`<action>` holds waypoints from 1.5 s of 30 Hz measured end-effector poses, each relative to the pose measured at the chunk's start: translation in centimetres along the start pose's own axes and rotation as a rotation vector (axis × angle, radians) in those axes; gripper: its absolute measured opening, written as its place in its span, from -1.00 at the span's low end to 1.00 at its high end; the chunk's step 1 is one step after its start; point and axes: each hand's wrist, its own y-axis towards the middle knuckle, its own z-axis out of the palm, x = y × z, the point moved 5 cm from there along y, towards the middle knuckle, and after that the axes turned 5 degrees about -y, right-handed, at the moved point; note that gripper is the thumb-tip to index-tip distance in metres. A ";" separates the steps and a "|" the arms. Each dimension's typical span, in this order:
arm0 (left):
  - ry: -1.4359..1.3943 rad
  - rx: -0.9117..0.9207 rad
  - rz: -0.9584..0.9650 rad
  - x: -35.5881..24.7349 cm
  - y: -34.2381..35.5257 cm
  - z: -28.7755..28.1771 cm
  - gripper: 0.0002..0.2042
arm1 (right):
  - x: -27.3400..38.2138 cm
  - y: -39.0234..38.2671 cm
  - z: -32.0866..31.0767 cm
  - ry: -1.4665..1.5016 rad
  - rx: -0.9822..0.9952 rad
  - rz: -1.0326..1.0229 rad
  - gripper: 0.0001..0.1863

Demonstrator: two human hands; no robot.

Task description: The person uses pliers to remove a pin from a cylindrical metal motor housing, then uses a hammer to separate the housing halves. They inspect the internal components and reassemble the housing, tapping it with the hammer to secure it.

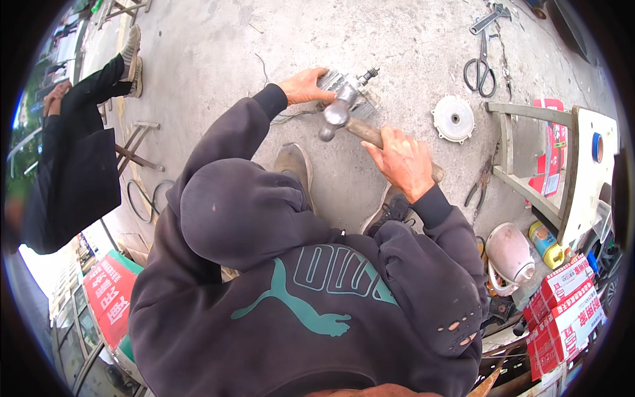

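Note:
My right hand (403,161) is closed around the wooden handle of a hammer (338,114), whose steel head hangs just over a finned grey metal motor part (350,85) on the concrete ground. My left hand (303,86) lies on the left side of that part and steadies it. A short shaft sticks out of the part's far right end. Thin wires trail from it toward the left. Both of my dark sleeves come up from the lower edge, and my shoes show between them.
A round white metal cover (454,119) lies right of the part. Scissors (481,69) and a wrench (488,17) lie further off, pliers (481,187) near a wooden stool (562,165). A white kettle (509,257) and red boxes (565,316) sit lower right. Another person (73,145) sits at left.

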 end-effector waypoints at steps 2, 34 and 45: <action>0.007 0.013 0.032 -0.5 -0.8 0.3 0.01 | 2.2 -0.8 -1.2 0.022 0.008 -0.203 -0.55; 0.191 -0.007 -0.090 4.2 1.0 1.2 -0.40 | -3.7 -2.6 -3.1 0.000 -0.051 0.200 -0.55; 0.693 -0.570 0.431 -11.3 0.9 6.1 0.05 | -9.3 -7.6 2.0 0.282 -0.004 0.493 -0.56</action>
